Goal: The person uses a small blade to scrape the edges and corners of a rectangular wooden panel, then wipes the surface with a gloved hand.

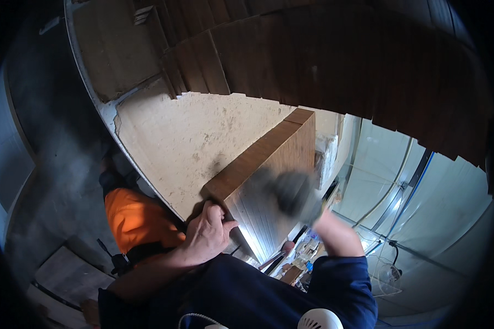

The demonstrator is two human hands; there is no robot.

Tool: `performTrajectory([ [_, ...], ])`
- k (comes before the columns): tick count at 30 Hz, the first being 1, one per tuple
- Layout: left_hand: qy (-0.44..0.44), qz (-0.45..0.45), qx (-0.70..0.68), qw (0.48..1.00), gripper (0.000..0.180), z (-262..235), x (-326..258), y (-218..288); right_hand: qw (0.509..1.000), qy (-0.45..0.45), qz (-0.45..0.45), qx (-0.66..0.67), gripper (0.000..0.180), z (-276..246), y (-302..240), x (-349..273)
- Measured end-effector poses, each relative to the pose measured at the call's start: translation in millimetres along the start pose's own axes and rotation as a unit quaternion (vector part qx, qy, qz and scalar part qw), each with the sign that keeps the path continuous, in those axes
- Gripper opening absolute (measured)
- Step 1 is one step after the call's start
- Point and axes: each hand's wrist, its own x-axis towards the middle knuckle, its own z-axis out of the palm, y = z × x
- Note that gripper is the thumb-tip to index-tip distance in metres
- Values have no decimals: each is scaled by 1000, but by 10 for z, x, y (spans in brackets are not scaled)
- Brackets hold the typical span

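A brown wooden block [258, 151], box-shaped, lies at a slant on a pale, scuffed board [175, 142]. Fine parallel lines run across its lit near face. My left hand [208, 233], bare, has its fingers curled against the near left corner of the block, thumb along the edge. Over the block's right face is my right hand [299, 197] in a dark grey glove. Motion smears its fingers, so I cannot see whether it holds anything.
Overlapping dark brown wooden boards [313, 60] form a long row beyond the block. At right are a white wrapped bundle [326, 156], small clutter [304, 257] and a hanging lamp [391, 271]. Orange clothing [140, 219] shows at left, above the grey floor [55, 164].
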Motion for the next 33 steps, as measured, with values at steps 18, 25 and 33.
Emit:
performTrajectory([
  [18,-24,3,-19,1000,40,23,-23,-28,922,-33,-74,380,17,322,343,7],
  [25,-12,15,-7,1000,40,30,-7,-32,952,146,180,-201,29,-104,1595,-133],
  [33,-16,13,-25,999,40,-16,-4,-37,939,164,165,-254,13,-62,2090,-184],
])
